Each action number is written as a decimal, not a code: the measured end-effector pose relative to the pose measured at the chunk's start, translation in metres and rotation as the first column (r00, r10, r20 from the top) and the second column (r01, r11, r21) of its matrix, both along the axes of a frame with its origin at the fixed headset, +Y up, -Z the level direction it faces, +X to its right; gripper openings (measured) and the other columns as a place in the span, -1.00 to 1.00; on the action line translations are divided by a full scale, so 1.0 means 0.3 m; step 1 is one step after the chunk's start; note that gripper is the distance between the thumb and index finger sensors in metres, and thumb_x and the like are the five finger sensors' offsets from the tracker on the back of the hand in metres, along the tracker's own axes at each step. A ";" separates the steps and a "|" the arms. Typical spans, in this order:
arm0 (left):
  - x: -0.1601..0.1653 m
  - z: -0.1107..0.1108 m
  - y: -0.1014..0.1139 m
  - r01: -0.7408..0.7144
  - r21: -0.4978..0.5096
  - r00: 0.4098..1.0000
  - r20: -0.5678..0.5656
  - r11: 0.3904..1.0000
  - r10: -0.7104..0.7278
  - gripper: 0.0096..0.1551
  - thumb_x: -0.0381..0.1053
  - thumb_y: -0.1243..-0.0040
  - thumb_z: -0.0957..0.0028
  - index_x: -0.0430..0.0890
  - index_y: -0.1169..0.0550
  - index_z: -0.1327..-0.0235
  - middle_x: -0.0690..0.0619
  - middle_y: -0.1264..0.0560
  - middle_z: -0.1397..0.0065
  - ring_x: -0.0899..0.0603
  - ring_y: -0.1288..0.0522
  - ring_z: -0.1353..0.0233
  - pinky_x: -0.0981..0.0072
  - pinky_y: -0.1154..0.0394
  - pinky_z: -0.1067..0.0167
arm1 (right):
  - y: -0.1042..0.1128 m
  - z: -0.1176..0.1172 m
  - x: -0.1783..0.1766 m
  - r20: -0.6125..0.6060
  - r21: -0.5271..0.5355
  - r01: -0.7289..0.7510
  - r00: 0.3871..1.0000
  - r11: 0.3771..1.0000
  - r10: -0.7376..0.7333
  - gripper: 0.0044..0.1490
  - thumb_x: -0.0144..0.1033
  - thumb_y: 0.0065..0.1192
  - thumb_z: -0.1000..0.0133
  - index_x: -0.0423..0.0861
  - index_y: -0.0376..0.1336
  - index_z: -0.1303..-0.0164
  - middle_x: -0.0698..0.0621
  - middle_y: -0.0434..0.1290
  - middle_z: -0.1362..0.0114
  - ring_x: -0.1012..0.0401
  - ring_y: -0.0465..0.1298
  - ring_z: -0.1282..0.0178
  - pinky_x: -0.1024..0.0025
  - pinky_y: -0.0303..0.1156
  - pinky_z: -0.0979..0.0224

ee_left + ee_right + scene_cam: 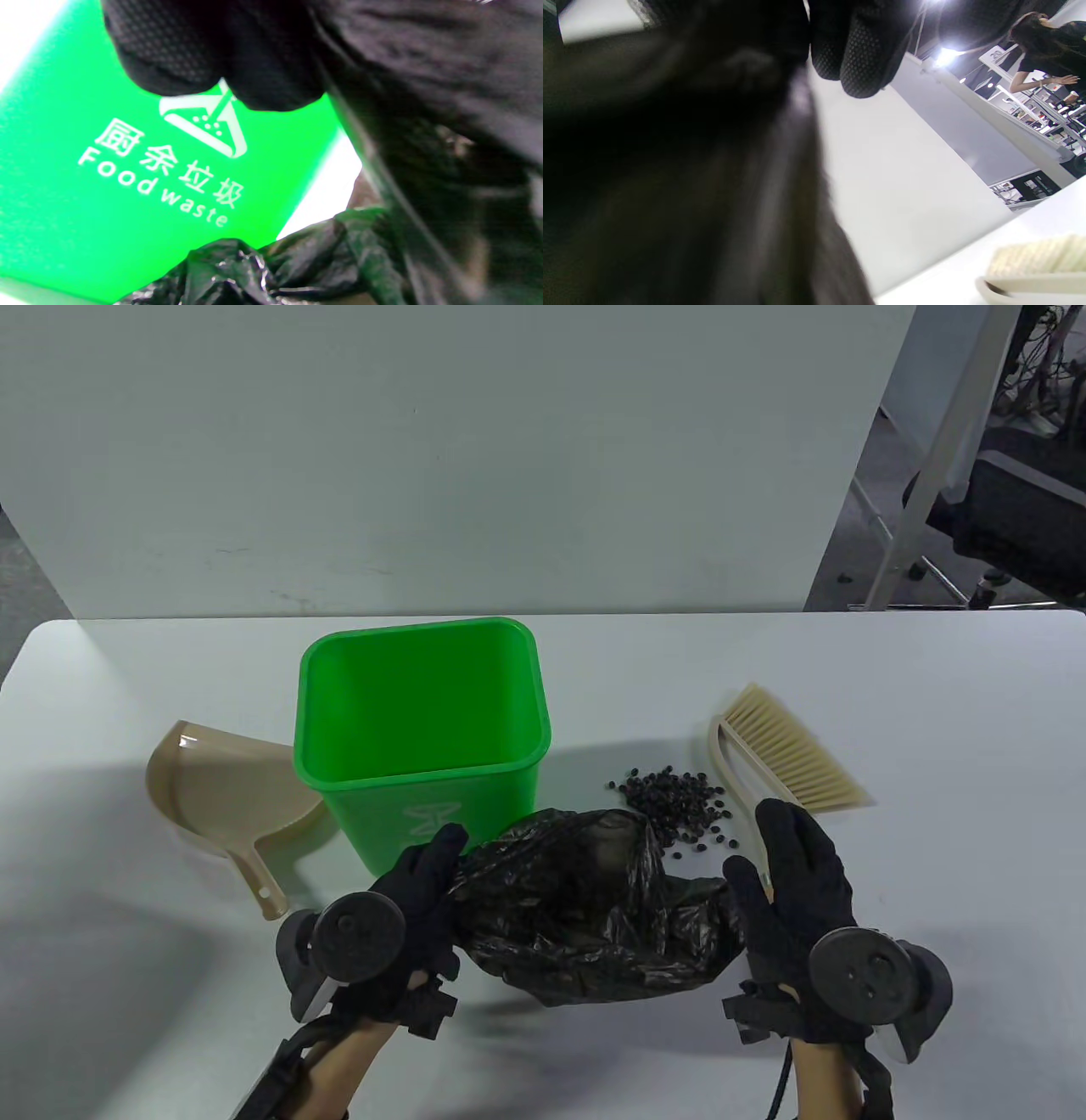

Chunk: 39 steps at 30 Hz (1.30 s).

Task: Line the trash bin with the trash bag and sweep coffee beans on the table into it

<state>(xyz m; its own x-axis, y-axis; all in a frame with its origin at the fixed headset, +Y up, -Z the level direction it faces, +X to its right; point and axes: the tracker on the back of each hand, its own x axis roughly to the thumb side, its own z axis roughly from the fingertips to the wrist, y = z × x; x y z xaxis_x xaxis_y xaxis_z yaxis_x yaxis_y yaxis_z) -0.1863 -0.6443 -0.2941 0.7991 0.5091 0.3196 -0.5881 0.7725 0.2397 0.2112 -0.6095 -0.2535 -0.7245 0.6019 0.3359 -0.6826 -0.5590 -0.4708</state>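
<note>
Currently a crumpled black trash bag is held just above the table's near edge, between both hands and in front of the green bin. The left hand is curled onto the bag's left side, thumb on top. At the bag's right side is the right hand, fingers fairly straight and spread; whether plastic is actually pinched there cannot be told, since the right wrist view is filled with dark blur.

The bin is unlined and upright, set toward the table's middle, with "Food waste" printed on its near wall in the left wrist view.

Risks, as judged: the bag mouth is not yet opened, so a slippery film could be fumbled or stay bunched. The coffee beans lie just beyond the bag, right of the bin; they could be scattered toward the right edge if the bag is dragged or shaken over them. The light bin could be tipped or pushed back when the bag is pulled over its rim. The brush handle lies just beside the right hand and could be knocked.

Counts: one bin, one bag, one dustpan at the left, one brush, one loose pile of beans, too many to be counted.
</note>
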 end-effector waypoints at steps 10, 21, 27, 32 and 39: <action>0.001 0.000 -0.003 -0.099 -0.054 0.993 0.065 0.994 0.103 -0.46 -0.10 -0.10 -0.16 -0.01 -0.42 -0.45 0.00 -0.56 -0.32 0.05 -0.69 0.10 0.06 -0.67 0.07 | -0.132 -0.106 -0.210 -0.384 -0.486 -0.522 0.848 0.701 0.365 0.44 0.49 -0.17 -0.03 -0.42 -0.29 -0.72 -0.38 0.13 -0.70 -0.17 0.41 -0.50 -0.37 0.31 -0.41; 0.033 0.017 0.025 0.111 0.042 0.986 0.116 0.993 -0.115 -0.45 -0.03 -0.19 -0.16 0.10 -0.43 -0.46 0.00 -0.52 -0.40 -0.05 -0.67 -0.05 -0.05 -0.63 -0.06 | -0.025 -0.038 -0.057 0.193 -0.112 -0.236 0.948 0.965 0.254 -0.53 -0.05 0.11 -0.28 0.07 0.33 -0.36 0.06 0.59 -0.27 0.11 0.65 -0.09 -0.20 0.45 -0.34; 0.105 0.065 0.049 0.234 0.133 0.967 0.075 0.963 -0.245 -0.40 0.04 -0.21 -0.16 0.14 -0.38 -0.50 0.01 -0.48 -0.47 -0.08 -0.64 -0.16 -0.07 -0.60 -0.13 | 0.022 0.042 -0.013 0.311 0.139 -0.160 0.944 0.977 0.110 -0.54 -0.10 0.11 -0.28 0.08 0.30 -0.38 0.07 0.57 -0.28 0.16 0.64 -0.08 -0.16 0.47 -0.35; 0.055 0.056 0.058 0.218 0.147 0.976 -0.028 0.965 -0.217 -0.39 0.08 -0.23 -0.15 0.09 -0.40 -0.49 0.00 -0.48 -0.46 -0.11 -0.64 -0.20 -0.12 -0.59 -0.16 | 0.021 0.044 -0.009 0.278 0.142 -0.136 0.956 0.980 0.093 -0.54 -0.18 0.20 -0.26 0.11 0.29 -0.39 0.07 0.54 -0.31 0.16 0.62 -0.11 -0.17 0.45 -0.37; -0.050 0.015 0.045 0.115 -0.001 0.978 -0.174 0.993 -0.114 -0.43 0.00 -0.23 -0.15 0.02 -0.44 -0.45 -0.03 -0.51 -0.43 -0.13 -0.66 -0.18 -0.14 -0.59 -0.13 | -0.035 -0.050 -0.067 0.013 -0.236 -0.348 0.932 0.907 0.361 -0.34 -0.19 0.25 -0.25 -0.05 0.16 -0.56 -0.10 0.38 -0.46 0.01 0.49 -0.31 -0.40 0.29 -0.41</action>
